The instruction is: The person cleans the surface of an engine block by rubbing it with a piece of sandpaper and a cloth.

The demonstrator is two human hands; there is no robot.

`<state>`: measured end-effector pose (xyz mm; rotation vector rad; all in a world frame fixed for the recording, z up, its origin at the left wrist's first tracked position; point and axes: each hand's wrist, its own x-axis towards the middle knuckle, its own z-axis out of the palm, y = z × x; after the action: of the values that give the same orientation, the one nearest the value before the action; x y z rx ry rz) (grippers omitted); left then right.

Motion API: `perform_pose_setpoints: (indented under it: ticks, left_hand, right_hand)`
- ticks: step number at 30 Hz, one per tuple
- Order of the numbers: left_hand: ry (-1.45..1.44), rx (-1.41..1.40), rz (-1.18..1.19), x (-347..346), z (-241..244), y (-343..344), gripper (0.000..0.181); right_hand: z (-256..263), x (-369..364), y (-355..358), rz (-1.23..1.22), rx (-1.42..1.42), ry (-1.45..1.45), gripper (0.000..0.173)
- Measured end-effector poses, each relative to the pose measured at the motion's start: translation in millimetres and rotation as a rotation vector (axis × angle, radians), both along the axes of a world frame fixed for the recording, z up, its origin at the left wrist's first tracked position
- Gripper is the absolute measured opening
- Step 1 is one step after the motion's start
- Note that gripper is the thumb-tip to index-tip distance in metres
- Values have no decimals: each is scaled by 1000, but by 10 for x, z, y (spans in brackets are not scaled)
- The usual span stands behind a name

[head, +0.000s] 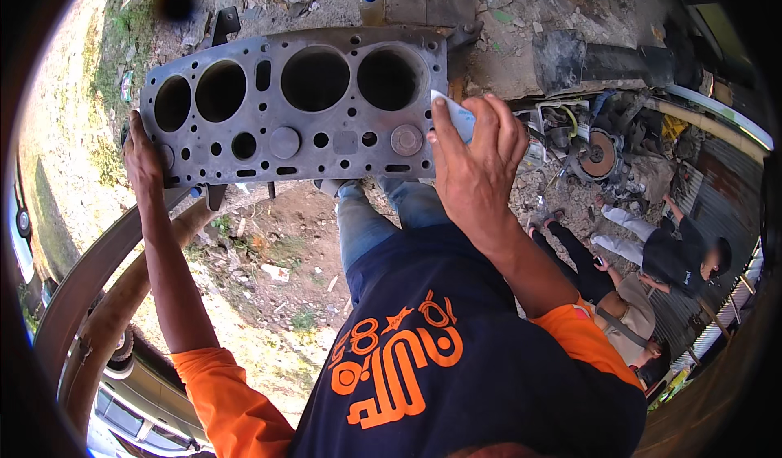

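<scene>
A grey cast-iron engine block [345,143] stands before me, its flat deck face towards me. Several round cylinder bores run along that face, with smaller coolant holes, bolt holes and slots around them. My left hand [145,155] grips the block's left end, thumb lying along the deck's edge and the other fingers mostly hidden. At the right end, my right hand [479,177] pinches a white sheet with blue print [455,116], possibly abrasive paper. The sheet touches or overlaps the deck's right edge; its underside is hidden.
A bottle with a blue cap [371,12] stands beyond the block. To the right lie metal parts, including a round rusty disc [599,152]. Two people [675,250] are nearby on that side. A curved metal rail [98,281] and a wooden pole [116,317] are at left.
</scene>
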<state>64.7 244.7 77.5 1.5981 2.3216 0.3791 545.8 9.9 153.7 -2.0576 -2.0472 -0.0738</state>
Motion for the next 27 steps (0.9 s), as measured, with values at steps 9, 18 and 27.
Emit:
perform_pose_setpoints:
  ticks: [9,18,27]
  left_hand:
    - [-27,-10,65,56,8,-8,93]
    - [-106,5,44,116,86,-13,94]
    - [-80,-21,25,184,102,-9,91]
  right_hand:
    - [-5,-45,-103,-10,-19,11,44]
    - [57,-132,-239,-15,-23,22,43]
    - [-54,-33,-171,-43,-7,41,44]
